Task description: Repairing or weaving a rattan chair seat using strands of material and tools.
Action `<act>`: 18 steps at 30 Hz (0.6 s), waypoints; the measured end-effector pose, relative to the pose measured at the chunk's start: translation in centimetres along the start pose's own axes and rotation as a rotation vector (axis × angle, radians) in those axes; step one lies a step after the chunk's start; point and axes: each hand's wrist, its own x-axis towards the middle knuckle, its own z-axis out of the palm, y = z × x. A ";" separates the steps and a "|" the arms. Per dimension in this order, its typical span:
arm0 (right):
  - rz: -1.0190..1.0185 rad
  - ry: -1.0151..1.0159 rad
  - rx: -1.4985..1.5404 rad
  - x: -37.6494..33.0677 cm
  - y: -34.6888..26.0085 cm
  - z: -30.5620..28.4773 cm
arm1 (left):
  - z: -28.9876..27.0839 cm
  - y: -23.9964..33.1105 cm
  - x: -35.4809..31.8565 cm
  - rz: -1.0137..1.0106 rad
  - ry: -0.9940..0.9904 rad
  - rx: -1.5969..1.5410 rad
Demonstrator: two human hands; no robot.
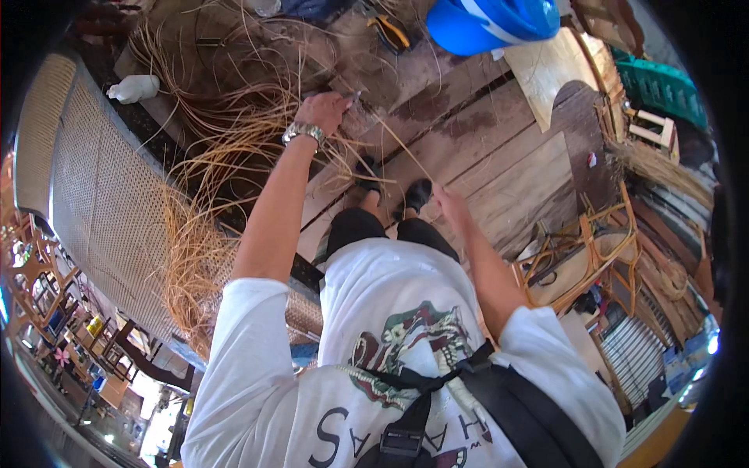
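My hands are apart, with one thin cane strip [404, 147] running on a diagonal between them, above the floor [499, 148].

Right hand [452, 207]: positioned in front of my body, right of centre. The fingers are closed on the lower end of the strip.

Left hand [324, 111]: positioned farther forward and to the left, with a metal-band watch [303, 134] at the wrist. The fingers are bent near the upper end of the strip. A small shiny piece [357, 95] shows at the fingertips; its kind is too small to tell. I cannot tell whether these fingers grip the strip, the shiny piece or both.

Loose strands [191, 296]: a tangled mass of tan cane, located left of and beneath my left forearm. Part of it lies against a large woven panel [109, 187], which curves along the left side.

Surrounding items: a white bottle [136, 88] lies near the panel's upper end. Pliers [396, 33] with yellow and black handles lie ahead of my left hand. A blue bucket [460, 27] stands to the right of the pliers. A pale board [538, 66] lies next to the bucket. A green crate [659, 84] is located at the far right. My shoe [417, 193] is visible on the floor, near the lower part of the strip.
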 end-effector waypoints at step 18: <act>-0.357 0.147 -0.267 8.1 -16.5 6.5 | -0.6 1.6 0.1 -0.130 0.005 0.002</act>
